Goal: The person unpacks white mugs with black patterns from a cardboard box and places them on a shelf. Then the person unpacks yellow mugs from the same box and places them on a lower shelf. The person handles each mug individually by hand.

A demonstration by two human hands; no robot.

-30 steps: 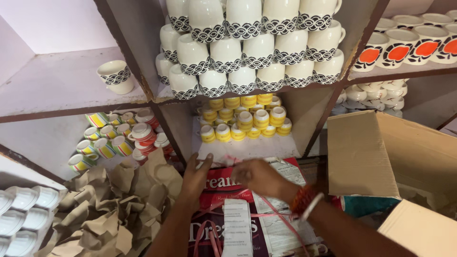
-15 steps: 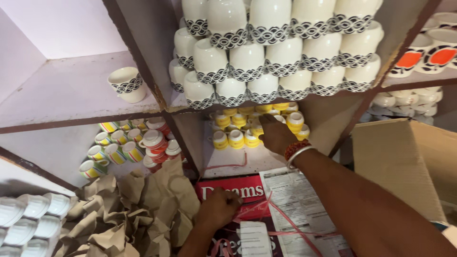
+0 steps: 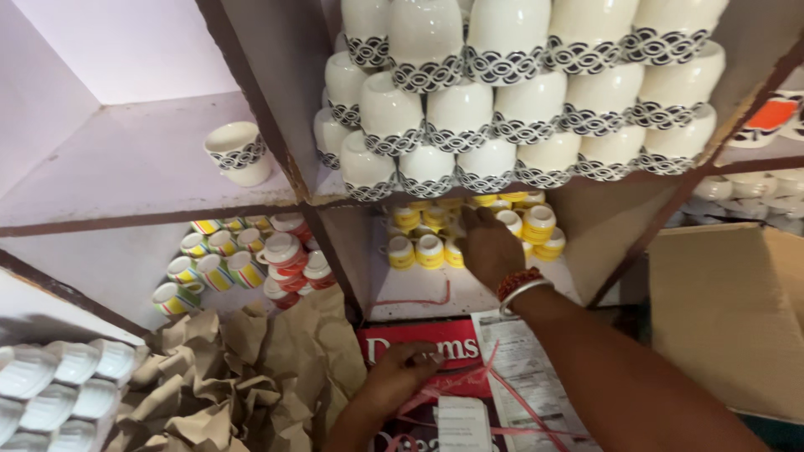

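Note:
My right hand (image 3: 490, 245), with a red and silver bangle at the wrist, reaches into the lower shelf cubby among several small yellow-banded white cups (image 3: 419, 249); whether it grips one is hidden. Lower down, my left hand (image 3: 406, 372) rests with curled fingers on a red printed box (image 3: 419, 351) tied with pink string. Above the cubby, white cups with black wave bands (image 3: 502, 109) are stacked in rows.
One black-banded cup (image 3: 239, 152) stands alone on the left shelf. Striped and red-banded cups (image 3: 243, 264) fill the lower left cubby. Crumpled brown paper (image 3: 234, 377) lies at bottom left beside white cups (image 3: 59, 385). An open cardboard box (image 3: 729, 310) stands right.
My right hand has pushed up off the red box and deeper into the cubby of small yellow cups. My left hand has dropped back onto the box. The view has moved closer.

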